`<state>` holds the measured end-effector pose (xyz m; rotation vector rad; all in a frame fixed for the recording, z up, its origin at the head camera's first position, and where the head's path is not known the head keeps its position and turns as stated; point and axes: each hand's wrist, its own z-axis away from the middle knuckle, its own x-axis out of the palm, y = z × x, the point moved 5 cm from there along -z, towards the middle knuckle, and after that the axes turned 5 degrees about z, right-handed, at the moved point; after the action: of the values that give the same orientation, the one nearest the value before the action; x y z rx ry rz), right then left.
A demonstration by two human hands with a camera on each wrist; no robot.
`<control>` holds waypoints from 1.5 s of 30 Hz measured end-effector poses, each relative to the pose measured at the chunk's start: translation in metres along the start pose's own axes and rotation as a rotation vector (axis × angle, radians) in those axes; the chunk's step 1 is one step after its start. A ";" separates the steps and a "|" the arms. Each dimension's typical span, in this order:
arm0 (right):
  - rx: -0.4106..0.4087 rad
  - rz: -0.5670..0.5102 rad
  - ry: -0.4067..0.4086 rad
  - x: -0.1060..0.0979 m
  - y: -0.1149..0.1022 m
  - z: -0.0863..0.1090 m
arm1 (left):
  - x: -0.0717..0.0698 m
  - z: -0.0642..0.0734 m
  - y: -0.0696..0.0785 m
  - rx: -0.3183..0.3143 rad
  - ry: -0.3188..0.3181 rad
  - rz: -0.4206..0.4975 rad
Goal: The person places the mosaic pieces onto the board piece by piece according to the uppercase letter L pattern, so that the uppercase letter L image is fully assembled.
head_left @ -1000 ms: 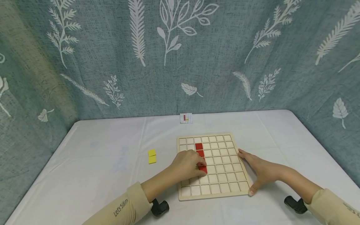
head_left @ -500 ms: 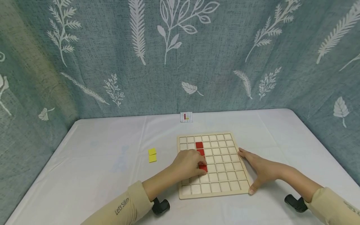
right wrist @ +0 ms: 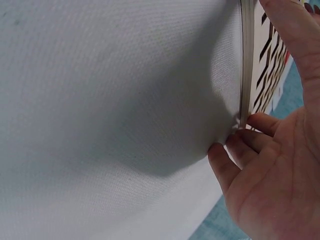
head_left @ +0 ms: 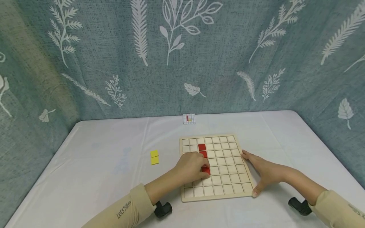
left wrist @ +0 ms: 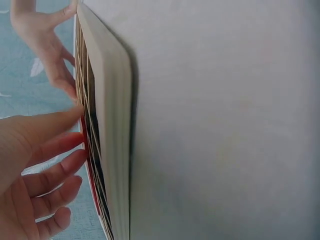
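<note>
A pale wooden grid board (head_left: 225, 170) lies on the table. Down one of its columns runs a line of red square tiles (head_left: 201, 147), partly hidden by my left hand (head_left: 190, 167). That hand's thumb and index finger pinch the nearest red tile (head_left: 206, 171) in its cell; the left wrist view shows the fingertips at the board's face. My right hand (head_left: 268, 174) is spread against the board's right edge, thumb at the near corner and fingertips farther up. In the right wrist view, the fingers (right wrist: 265, 140) touch the board's side and the table.
Two yellow square tiles (head_left: 154, 157) lie left of the board, one behind the other. At the table's far edge is a small card (head_left: 188, 119) printed with a grid and red and yellow cells. A patterned blue-green curtain (head_left: 182, 57) hangs behind the white-covered table (head_left: 108, 171).
</note>
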<state>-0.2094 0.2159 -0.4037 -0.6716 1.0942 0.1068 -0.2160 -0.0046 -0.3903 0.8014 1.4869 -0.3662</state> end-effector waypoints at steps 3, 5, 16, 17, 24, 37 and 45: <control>0.004 -0.007 -0.001 0.001 0.000 0.000 | 0.000 0.001 0.000 -0.007 0.008 0.015; 0.009 -0.011 -0.004 0.002 0.001 0.000 | 0.000 0.001 0.000 -0.012 0.010 0.039; 0.015 -0.021 -0.004 0.002 0.001 0.002 | -0.014 0.001 0.005 0.001 0.033 0.182; 0.014 -0.020 -0.003 0.002 0.001 0.002 | -0.015 0.001 0.005 -0.005 0.027 0.188; 0.013 -0.017 -0.002 0.004 0.002 0.000 | -0.017 0.002 0.004 -0.036 -0.017 0.216; -0.003 -0.009 0.001 0.001 -0.001 0.000 | -0.025 0.030 -0.041 -0.207 -0.048 0.377; 0.022 -0.008 -0.007 0.001 0.002 -0.001 | -0.036 0.062 -0.076 -0.351 0.032 0.377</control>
<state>-0.2102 0.2171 -0.4056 -0.6551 1.0849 0.0899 -0.2250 -0.1081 -0.3811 0.7832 1.3435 0.1878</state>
